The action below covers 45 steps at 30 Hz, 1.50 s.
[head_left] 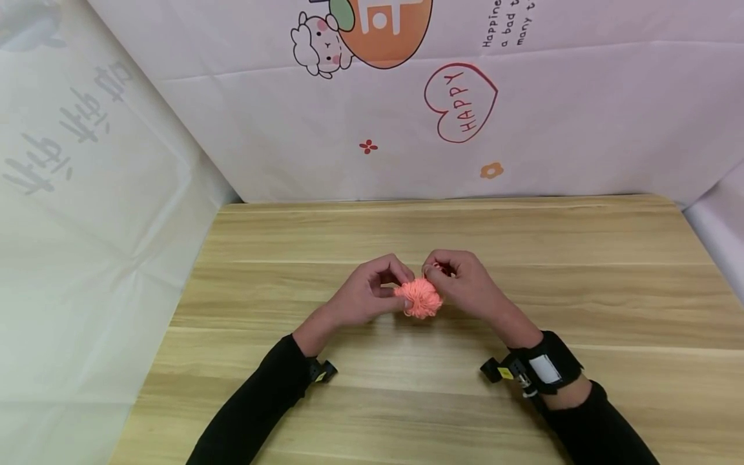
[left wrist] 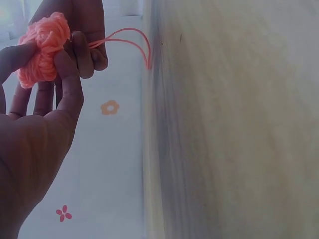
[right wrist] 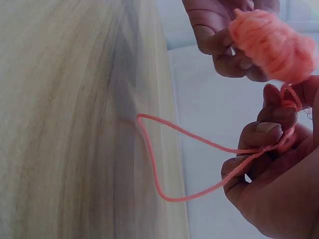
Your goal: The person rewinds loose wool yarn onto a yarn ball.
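A small coral-pink ball of yarn (head_left: 423,299) is held just over the wooden table, near its middle. My left hand (head_left: 367,294) pinches the ball from the left between thumb and fingers. Close on the other side, my right hand (head_left: 465,281) has its fingers curled round loose strands of the same yarn. In the right wrist view a loop of yarn (right wrist: 172,200) hangs out from the right hand (right wrist: 279,164), while the ball (right wrist: 274,45) sits in the left hand's fingers. The left wrist view shows the wound ball (left wrist: 45,50) pinched at its waist.
The light wooden table (head_left: 372,413) spreads under both forearms. Behind it hangs a white printed cloth (head_left: 290,142) with a red heart and flowers. Another pale cloth (head_left: 116,226) drapes at the left. Black straps with small cameras sit on the wrists.
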Motion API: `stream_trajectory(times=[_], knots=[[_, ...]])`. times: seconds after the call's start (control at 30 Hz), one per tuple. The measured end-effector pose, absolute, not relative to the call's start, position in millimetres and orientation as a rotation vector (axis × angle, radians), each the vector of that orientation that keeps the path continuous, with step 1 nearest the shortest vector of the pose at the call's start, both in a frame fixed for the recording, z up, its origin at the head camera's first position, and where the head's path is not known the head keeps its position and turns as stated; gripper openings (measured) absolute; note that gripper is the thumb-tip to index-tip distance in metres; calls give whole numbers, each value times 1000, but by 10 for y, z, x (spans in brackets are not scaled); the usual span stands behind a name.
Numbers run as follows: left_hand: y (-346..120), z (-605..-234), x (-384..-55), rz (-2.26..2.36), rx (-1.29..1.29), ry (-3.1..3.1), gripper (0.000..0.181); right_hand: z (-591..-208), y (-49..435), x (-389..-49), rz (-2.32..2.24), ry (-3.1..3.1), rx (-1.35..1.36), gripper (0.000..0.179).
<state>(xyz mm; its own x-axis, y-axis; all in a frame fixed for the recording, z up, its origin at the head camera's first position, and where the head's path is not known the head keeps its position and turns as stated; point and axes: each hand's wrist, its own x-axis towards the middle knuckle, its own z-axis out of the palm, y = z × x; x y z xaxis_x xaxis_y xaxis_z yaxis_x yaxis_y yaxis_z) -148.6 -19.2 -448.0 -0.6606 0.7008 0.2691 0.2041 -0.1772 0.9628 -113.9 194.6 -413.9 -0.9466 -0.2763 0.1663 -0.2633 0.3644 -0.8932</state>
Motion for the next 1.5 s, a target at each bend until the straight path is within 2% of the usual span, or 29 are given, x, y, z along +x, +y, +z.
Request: stream_trajectory(times=[0.4,1.0,1.2,1.3,1.4,1.43,1.5], knots=[[-198,-4624,-1553,2033,1105,1633,26,-4173,1927,-1153,-1659,2560,-507,25],[-228,-4592,-1621,2333,1015,1693,24,-4181,1888,-1127,-1558,2411,-556,27],[-225,-4595,-1648,2358,952,1776,24,-4488,1953,-1212,-1565,2312,-673,32],[-221,-4604,-1650,2355,939,1775,24,-4551,1962,-1228,-1543,2312,-699,30],[-218,-4615,-1645,2354,928,1778,24,-4539,1950,-1222,-1502,2395,-698,18],[-218,-4620,-1643,2354,921,1784,24,-4523,1941,-1215,-1486,2442,-691,20],[-218,-4630,-1637,2354,900,1798,24,-4467,1914,-1198,-1489,2520,-667,38]])
